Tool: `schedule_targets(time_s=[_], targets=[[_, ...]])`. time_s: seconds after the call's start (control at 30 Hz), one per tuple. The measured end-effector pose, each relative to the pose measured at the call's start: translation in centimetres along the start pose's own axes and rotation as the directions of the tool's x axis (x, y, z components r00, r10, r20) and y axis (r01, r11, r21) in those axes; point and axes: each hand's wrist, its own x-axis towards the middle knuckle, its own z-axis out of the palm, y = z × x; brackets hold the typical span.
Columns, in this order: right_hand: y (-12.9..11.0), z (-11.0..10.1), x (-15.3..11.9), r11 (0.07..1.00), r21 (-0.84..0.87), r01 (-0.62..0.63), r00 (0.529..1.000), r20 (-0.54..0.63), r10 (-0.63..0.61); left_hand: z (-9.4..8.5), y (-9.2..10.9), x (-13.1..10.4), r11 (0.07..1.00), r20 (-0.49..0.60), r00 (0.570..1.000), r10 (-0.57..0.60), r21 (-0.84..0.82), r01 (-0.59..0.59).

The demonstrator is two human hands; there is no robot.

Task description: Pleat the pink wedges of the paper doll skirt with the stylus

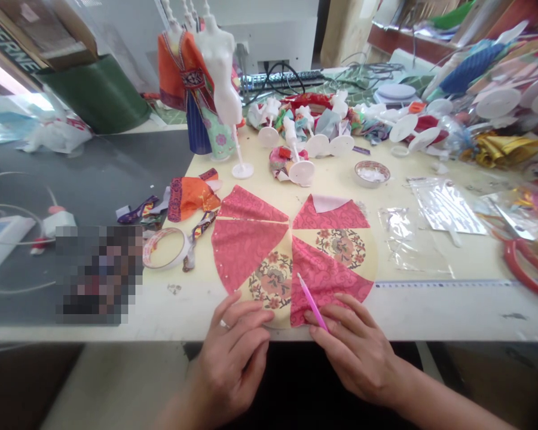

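A round patterned piece (251, 245) lies at the table's front edge, made up of red fabric wedges and cream wedges with floral medallions. One red wedge (332, 212) at the upper right has a corner folded back, showing its pale underside. My left hand (240, 346), with a ring on it, rests its outstretched fingers on the disc's lower left rim and holds nothing. Between the thumb and fingers of my right hand (358, 343) is a pink pen-shaped tool (314, 304), its pale tip pointing up-left over a red wedge. My other right fingers lie on the red fabric.
Left of the disc are a tape roll (167, 248) and orange fabric scraps (192, 197). Behind stand white mannequins (224, 77), one in an orange dress. A small bowl (372, 173), plastic bags (448, 203), a ruler (430, 284) and red-handled scissors (524, 263) lie rightward.
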Motion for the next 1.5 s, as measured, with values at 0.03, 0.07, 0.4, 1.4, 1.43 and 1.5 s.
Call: schedule_targets(time_s=[0.03,0.07,0.4,1.4,1.43,1.5], targets=[[0.0,0.0,0.0,1.000,0.001,0.000,1.000,0.002,0.000,0.1,-0.1,0.1,1.000,0.020,1.000,0.011,0.019,-0.011],[0.0,-0.1,0.1,1.000,0.003,0.000,1.000,0.003,0.000,0.1,-0.3,0.2,0.999,0.030,0.999,0.028,0.038,-0.029],[-0.3,-0.2,-0.5,0.998,0.061,-0.021,0.999,-0.043,0.023,-0.4,-1.0,1.1,0.997,-0.021,0.998,0.051,0.056,-0.050],[-0.8,-0.7,0.5,0.991,0.124,-0.060,0.996,-0.063,0.068,0.8,-0.3,0.1,0.997,-0.006,0.997,0.076,-0.011,-0.076],[-0.8,-0.8,0.5,0.991,0.121,-0.059,0.996,-0.066,0.068,0.8,-0.3,0.0,0.997,-0.009,0.997,0.081,-0.011,-0.081],[-0.8,-1.0,0.5,0.991,0.115,-0.064,0.995,-0.070,0.073,0.8,-0.4,0.0,0.995,-0.018,0.995,0.094,-0.011,-0.095]])
